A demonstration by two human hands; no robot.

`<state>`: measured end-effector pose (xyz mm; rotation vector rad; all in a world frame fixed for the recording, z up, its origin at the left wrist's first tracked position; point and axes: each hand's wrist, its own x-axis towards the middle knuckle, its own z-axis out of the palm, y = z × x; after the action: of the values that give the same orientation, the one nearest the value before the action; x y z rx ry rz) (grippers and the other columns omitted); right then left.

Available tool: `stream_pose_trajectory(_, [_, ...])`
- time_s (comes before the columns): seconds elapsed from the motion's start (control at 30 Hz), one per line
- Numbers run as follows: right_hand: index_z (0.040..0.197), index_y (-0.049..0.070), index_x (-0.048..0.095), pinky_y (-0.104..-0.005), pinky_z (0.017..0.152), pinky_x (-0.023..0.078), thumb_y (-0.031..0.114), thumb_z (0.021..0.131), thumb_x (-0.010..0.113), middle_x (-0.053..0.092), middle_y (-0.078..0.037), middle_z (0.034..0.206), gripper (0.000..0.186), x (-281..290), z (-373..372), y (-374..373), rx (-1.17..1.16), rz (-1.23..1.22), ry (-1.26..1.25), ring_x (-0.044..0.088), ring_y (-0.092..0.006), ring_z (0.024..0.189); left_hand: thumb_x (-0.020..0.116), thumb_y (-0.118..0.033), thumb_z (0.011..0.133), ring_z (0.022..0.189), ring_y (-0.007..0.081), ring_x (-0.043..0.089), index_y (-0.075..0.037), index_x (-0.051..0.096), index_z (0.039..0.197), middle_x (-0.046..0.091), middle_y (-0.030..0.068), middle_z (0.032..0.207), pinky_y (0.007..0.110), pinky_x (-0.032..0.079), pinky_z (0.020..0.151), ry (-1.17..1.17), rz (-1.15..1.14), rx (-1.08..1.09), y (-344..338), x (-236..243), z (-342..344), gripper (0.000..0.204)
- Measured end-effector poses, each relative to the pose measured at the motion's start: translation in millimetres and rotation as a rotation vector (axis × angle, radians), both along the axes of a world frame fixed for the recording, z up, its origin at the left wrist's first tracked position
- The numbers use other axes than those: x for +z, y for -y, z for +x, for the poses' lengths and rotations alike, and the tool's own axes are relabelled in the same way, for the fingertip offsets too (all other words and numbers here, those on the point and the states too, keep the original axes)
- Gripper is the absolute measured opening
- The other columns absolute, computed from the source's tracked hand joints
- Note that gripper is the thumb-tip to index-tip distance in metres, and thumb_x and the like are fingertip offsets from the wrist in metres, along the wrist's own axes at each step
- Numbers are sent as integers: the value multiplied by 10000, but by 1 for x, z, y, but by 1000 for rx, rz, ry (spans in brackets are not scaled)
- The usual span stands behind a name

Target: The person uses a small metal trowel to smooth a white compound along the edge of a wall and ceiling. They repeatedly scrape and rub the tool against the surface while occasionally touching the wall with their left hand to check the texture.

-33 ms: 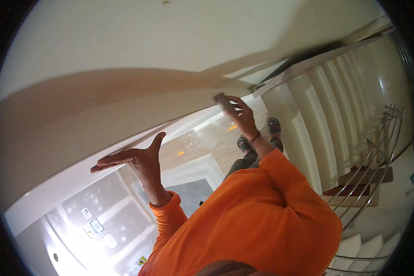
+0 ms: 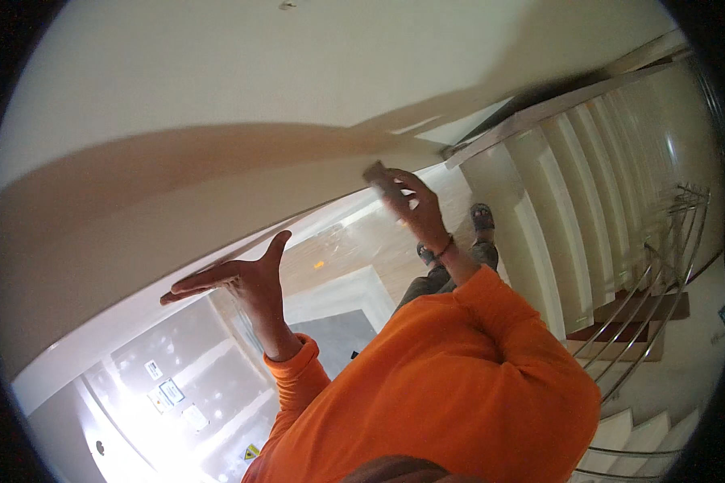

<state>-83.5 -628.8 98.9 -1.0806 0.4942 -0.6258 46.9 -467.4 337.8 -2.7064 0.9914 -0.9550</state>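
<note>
My right hand (image 2: 417, 205) pinches a small grey-brown block (image 2: 385, 183) between thumb and fingers, up against the cream wall (image 2: 242, 64). Motion blurs the block, so its exact kind is unclear. To the left, my left hand (image 2: 246, 278) is open, its thumb stuck out and its fingers stretched flat toward the wall's white lower edge. It holds nothing; whether its fingertips touch the wall I cannot tell.
Pale steps (image 2: 532, 217) curve away on the right, beside a metal handrail (image 2: 660, 282). My sandalled foot (image 2: 482, 217) stands next to the lowest step. A pale door-like panel (image 2: 185, 378) with several stuck-on labels is at the lower left.
My right hand and the block have moved slightly left along the wall. My left hand stays almost where it was.
</note>
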Motion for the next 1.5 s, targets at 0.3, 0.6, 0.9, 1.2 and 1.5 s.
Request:
stream_pose_trajectory(0.3, [1299, 39, 618, -340, 920, 559, 231, 987, 671, 705, -142, 1209, 370, -37, -1, 8, -99, 76, -157, 688, -236, 1074, 956, -309, 596, 1429, 452, 9, -8, -348, 1487, -202, 333, 1573, 520, 70, 1189, -490, -147, 247, 17, 15, -18, 1607])
stream_pose_trajectory(0.6, [1250, 119, 702, -431, 1025, 477, 275, 930, 699, 655, -184, 1270, 355, 35, 9, 9, -80, -384, -91, 618, -325, 1138, 971, -153, 652, 1410, 408, 262, -10, -418, 1434, 22, 338, 1596, 423, 240, 1192, -537, -137, 251, 8, 5, -13, 1601])
stream_pose_trajectory(0.9, [1241, 86, 704, -232, 541, 543, 176, 921, 740, 552, -100, 1092, 334, 72, 21, -4, -154, -373, -104, 609, -117, 831, 962, -210, 637, 1383, 436, 243, 6, -442, 1410, 38, 365, 1569, 467, 253, 1159, -486, -120, 170, 5, 4, -10, 1617])
stream_pose_trajectory(1.2, [1246, 114, 710, -270, 639, 553, 168, 866, 793, 566, -85, 1077, 393, 82, 17, -3, -100, -319, -86, 593, -147, 839, 950, -284, 616, 1380, 461, 156, 9, -428, 1420, -28, 374, 1551, 518, 205, 1143, -418, -125, 98, 3, -3, -5, 1622])
stream_pose_trajectory(1.5, [1222, 110, 733, -254, 640, 535, 190, 907, 756, 636, -49, 857, 325, 73, 18, 5, -73, -238, -47, 581, -98, 694, 938, -359, 594, 1376, 487, 69, 11, -413, 1430, -94, 382, 1533, 570, 157, 1126, -316, -127, 9, 4, -10, -4, 1631])
